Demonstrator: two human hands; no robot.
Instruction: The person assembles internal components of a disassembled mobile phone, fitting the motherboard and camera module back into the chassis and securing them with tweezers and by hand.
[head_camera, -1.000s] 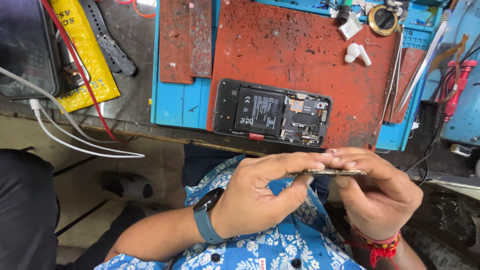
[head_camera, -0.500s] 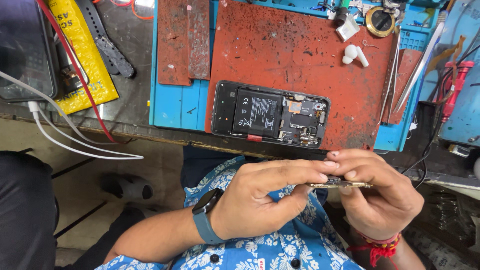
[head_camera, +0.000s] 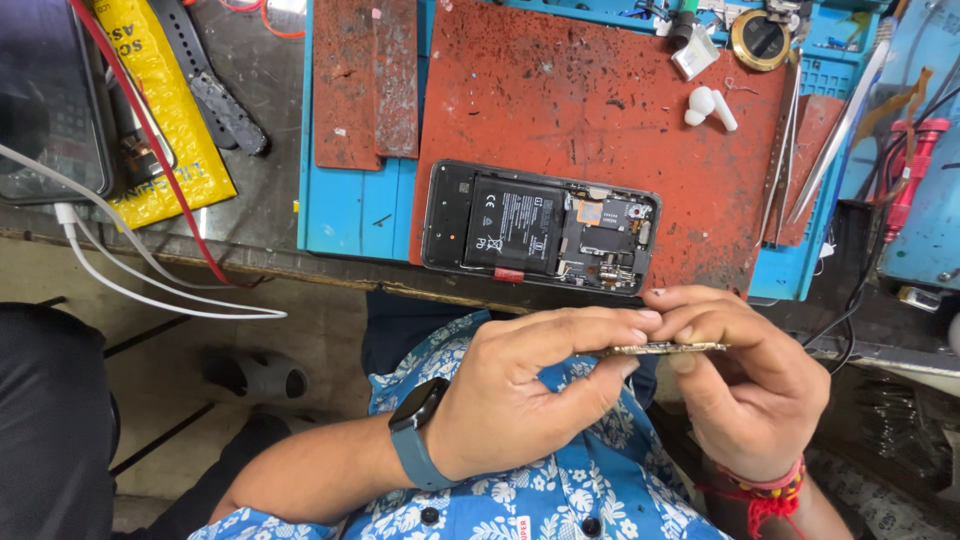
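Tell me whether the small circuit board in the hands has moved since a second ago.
Barely. The circuit board sits slightly lower, a little farther below the opened phone, still pinched between left hand and right hand.

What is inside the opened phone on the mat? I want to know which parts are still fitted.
Inside the opened phone: a black battery and boards with flex cables. Anything beneath them is covered.

Thin circuit board (head_camera: 660, 349): dull metallic edge. Opened black smartphone (head_camera: 541, 227): matt plastic frame, satin black battery. Rust-red rubber work mat (head_camera: 560, 110): scuffed, speckled, matt. Steel tweezers (head_camera: 838, 130) at right: bright, smooth. White plastic earbuds (head_camera: 708, 105): glossy
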